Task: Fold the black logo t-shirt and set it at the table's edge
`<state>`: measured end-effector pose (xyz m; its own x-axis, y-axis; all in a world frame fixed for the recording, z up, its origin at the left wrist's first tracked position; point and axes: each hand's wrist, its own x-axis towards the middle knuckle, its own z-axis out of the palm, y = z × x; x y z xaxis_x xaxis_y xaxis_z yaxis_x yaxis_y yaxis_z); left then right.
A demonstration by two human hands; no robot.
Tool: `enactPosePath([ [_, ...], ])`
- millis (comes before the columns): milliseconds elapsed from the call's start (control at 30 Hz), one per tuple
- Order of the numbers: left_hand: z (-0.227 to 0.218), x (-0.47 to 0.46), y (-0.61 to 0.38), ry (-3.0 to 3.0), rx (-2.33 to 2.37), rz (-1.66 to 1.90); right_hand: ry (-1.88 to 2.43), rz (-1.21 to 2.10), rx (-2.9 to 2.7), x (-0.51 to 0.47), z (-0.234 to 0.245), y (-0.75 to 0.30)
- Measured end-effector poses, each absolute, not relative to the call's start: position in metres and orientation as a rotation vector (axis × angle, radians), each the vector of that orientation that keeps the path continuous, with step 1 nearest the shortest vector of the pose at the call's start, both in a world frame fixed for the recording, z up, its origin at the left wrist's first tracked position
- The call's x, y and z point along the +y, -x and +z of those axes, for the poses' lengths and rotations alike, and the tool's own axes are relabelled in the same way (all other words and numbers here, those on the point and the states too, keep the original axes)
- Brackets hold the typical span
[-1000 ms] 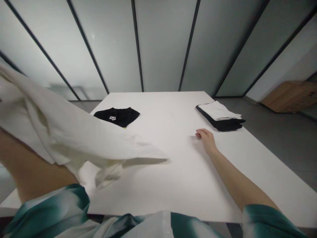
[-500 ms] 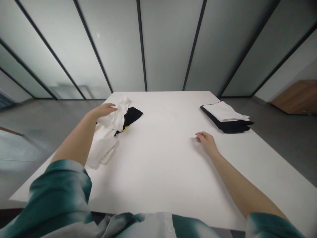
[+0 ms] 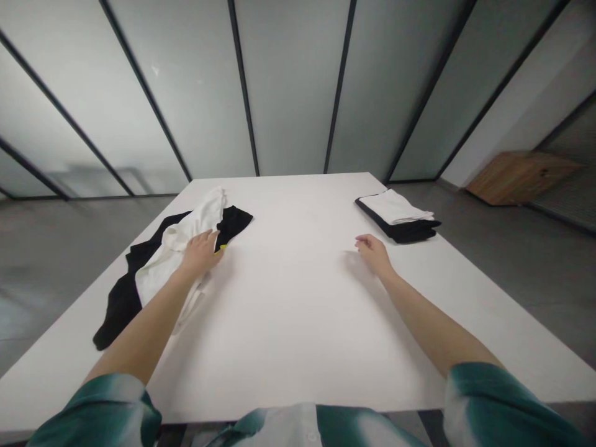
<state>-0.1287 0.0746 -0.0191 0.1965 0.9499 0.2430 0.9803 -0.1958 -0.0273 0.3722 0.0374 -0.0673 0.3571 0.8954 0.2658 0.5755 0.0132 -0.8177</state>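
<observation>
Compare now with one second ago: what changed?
White garment went forward and down onto the black garment, hiding its logo. Left hand, unseen then, now shows at the white garment's right edge; grip unclear. Right hand and folded stack stayed put.

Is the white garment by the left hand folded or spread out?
Loosely heaped, neither neatly folded nor spread: the white garment lies creased, edges uneven, across the black garment. The left hand hides part.

Clothes (image 3: 161,267) on table (image 3: 288,323), left; cloth stack (image 3: 395,209) right
</observation>
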Motion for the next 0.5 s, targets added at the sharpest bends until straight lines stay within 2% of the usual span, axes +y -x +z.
enactPosePath([
  [200, -0.046, 0.057, 0.019, 2.753, -1.573, -0.482, 2.158, -0.294, -1.437, 0.076, -0.020, -0.427],
  [333, -0.069, 0.051, -0.010, 2.827, -1.580, -0.582, 2.493, -0.254, -1.468, 0.090, -0.016, -0.457],
  [500, -0.079, 0.054, -0.006, 2.891, -1.585, -0.733, 2.420, -0.307, -1.322, 0.100, -0.013, -0.450],
])
